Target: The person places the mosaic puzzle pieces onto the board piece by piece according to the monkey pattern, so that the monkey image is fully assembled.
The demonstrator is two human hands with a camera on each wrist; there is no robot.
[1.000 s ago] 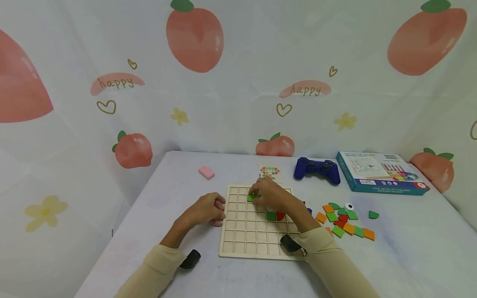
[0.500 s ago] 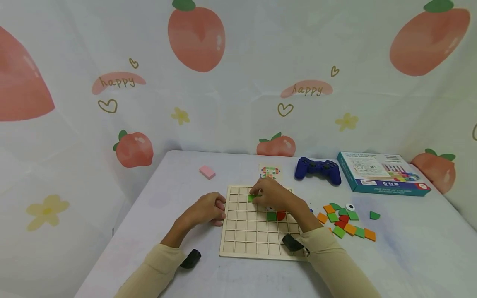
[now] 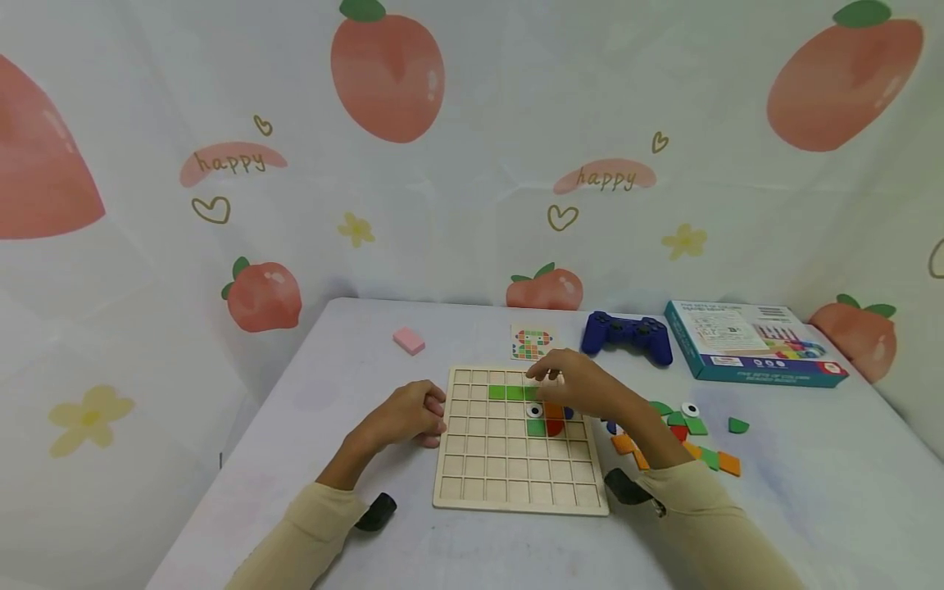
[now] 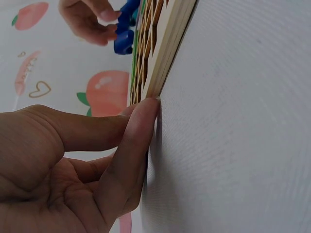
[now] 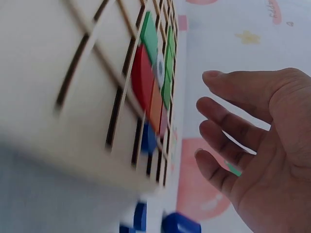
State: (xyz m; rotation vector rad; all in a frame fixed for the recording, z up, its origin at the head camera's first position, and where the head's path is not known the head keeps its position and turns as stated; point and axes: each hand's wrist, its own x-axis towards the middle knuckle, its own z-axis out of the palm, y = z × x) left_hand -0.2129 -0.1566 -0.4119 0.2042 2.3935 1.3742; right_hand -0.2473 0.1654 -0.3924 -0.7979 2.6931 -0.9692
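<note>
My left hand point(image 3: 409, 414) holds the left edge of a wooden grid board point(image 3: 496, 492); in the left wrist view its thumb and fingers meet at the rim. Above the board's upper right part, my right hand point(image 3: 583, 383) has nothing in its loosely bent fingers, as the right wrist view shows. A row of green square tiles point(image 3: 506, 392) sits in the second row of cells. Below it are a white eye tile point(image 3: 534, 411), an orange tile point(image 3: 552, 410), another green tile point(image 3: 536, 428), a red rounded tile point(image 3: 555, 428) and a blue piece point(image 3: 568, 413).
A pattern card point(image 3: 527, 344) lies behind the board, with a pink block point(image 3: 409, 341) to its left. A blue game controller point(image 3: 627, 336) and a boxed set point(image 3: 755, 342) are at the back right. Several loose tiles point(image 3: 728, 464) lie right of the board, partly behind the right forearm.
My right hand has let go of the green tile and moved right, uncovering the green row, eye tile and orange tile. The left hand stays at the board's edge.
</note>
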